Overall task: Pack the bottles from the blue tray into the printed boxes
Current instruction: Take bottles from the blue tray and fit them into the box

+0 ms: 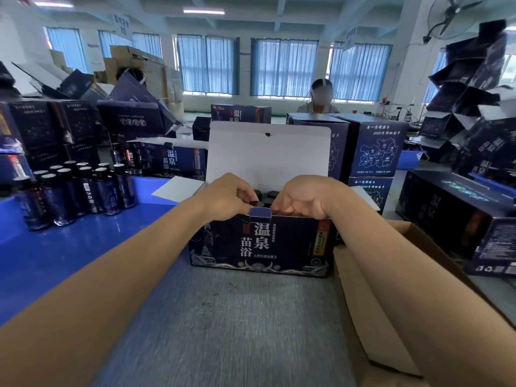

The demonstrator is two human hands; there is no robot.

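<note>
Both hands were at the open mouth of the printed box (pixel 259 241), which stood upright on the grey counter (pixel 223 317) right under them. The left hand (pixel 229 196) curled over the front rim, fingertips down among the dark bottle caps (pixel 272 194) inside. The right hand (pixel 304 199) was just beside it, knuckles up and fingers tucked into the same opening. The two hands were close together, with only the box's little front tab (pixel 260 213) showing between them. Whether either hand actually gripped a bottle, I could not tell, because the fingers hid it. The white lid (pixel 268 152) stood raised just beyond the hands. Off to the left of the left hand, well apart, a cluster of dark bottles (pixel 83 191) stood upright on the blue tray (pixel 55 255). Under the right forearm sat an open cardboard carton (pixel 391 303), touching the box's right side.
</note>
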